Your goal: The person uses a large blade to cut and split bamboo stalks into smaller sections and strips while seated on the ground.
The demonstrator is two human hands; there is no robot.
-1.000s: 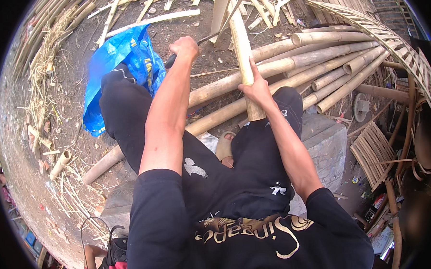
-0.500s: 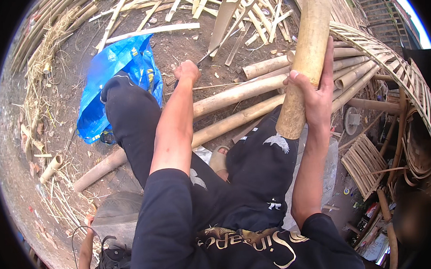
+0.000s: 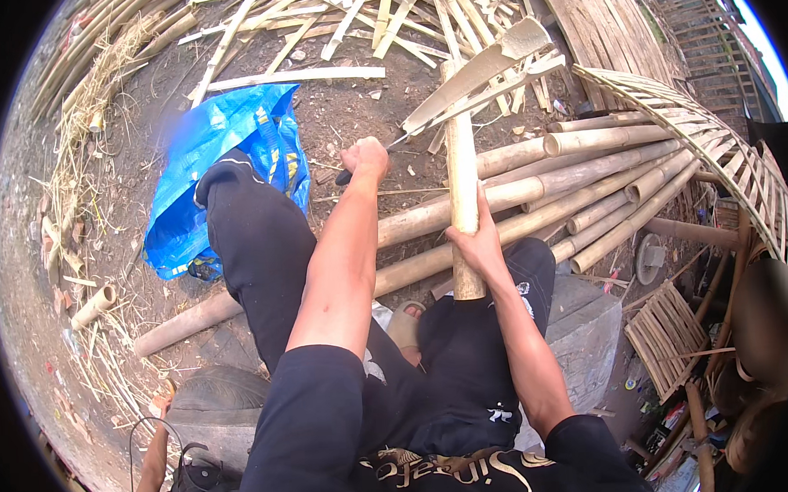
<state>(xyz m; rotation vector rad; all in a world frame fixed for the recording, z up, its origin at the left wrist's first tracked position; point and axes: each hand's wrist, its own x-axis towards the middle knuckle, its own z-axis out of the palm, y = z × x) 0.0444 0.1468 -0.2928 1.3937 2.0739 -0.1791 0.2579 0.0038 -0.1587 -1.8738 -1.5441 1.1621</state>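
Observation:
My left hand [image 3: 366, 162] is closed around the dark handle of a long knife [image 3: 397, 144] left of centre. Its blade points up and right toward the upper part of a bamboo piece [image 3: 463, 177]. A broad tan piece [image 3: 479, 75] crosses in front of the bamboo's top along the knife's line; whether it is blade or split bamboo I cannot tell. My right hand [image 3: 480, 240] grips the bamboo low down, thumb in front, most fingers hidden behind. The bamboo stands nearly upright, its lower end against my dark trousers between my legs.
Several bamboo poles [image 3: 584, 172] lie across the ground beyond my knees. A blue plastic bag [image 3: 205, 157] sits by my left knee, with split strips [image 3: 342, 73] scattered behind. A curved slatted bamboo panel [image 3: 715, 144] is at right. Another person's hand [image 3: 161, 404] shows at lower left.
The bamboo piece has moved left and away from me, from above my right thigh to between my legs, still in my right hand. The tan piece now lies across its top.

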